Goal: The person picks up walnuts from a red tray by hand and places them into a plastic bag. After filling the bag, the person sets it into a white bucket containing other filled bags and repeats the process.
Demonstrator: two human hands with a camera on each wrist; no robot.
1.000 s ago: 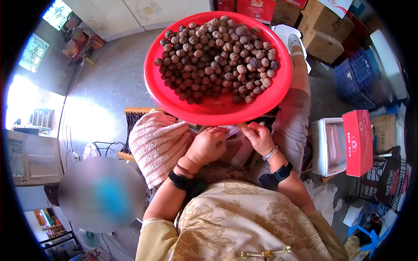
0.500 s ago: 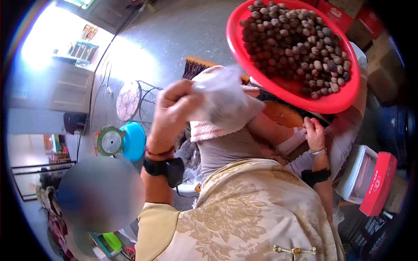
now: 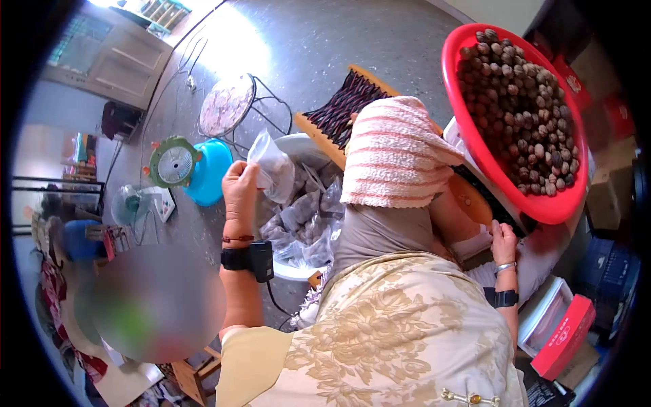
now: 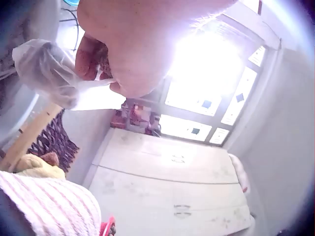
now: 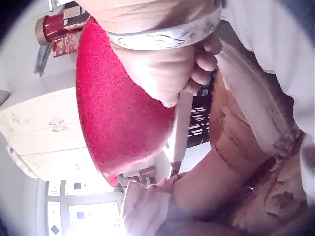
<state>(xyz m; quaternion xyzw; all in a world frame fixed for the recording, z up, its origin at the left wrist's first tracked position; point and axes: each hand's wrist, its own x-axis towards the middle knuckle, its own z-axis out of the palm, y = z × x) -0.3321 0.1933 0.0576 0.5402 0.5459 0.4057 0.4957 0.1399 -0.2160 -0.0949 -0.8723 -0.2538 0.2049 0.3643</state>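
Note:
My left hand point(image 3: 242, 186) pinches the edge of a clear plastic bag point(image 3: 272, 166). The bag hangs over a white tub point(image 3: 298, 273) filled with several filled plastic bags point(image 3: 302, 211). In the left wrist view the bag point(image 4: 44, 69) droops from between thumb and fingers, with something dark inside. My right hand point(image 3: 504, 243) is near my right thigh, below the red basin point(image 3: 456, 88) of walnuts point(image 3: 525, 115). In the right wrist view the right hand point(image 5: 157, 73) has curled fingers beside the basin's outer wall point(image 5: 123, 108); I cannot tell whether they hold anything small.
A pink-striped towel point(image 3: 386, 152) covers my left knee. Beyond the tub are a wooden-framed woven stool point(image 3: 352, 102), a round stool seat point(image 3: 226, 108), a blue basin point(image 3: 210, 173) and a green fan point(image 3: 175, 166). A red-and-white box point(image 3: 563, 336) stands on my right.
My head view has turned left. Both hands were together in front of the basin; the left has carried the plastic bag left to the tub, while the right has stayed near my right leg.

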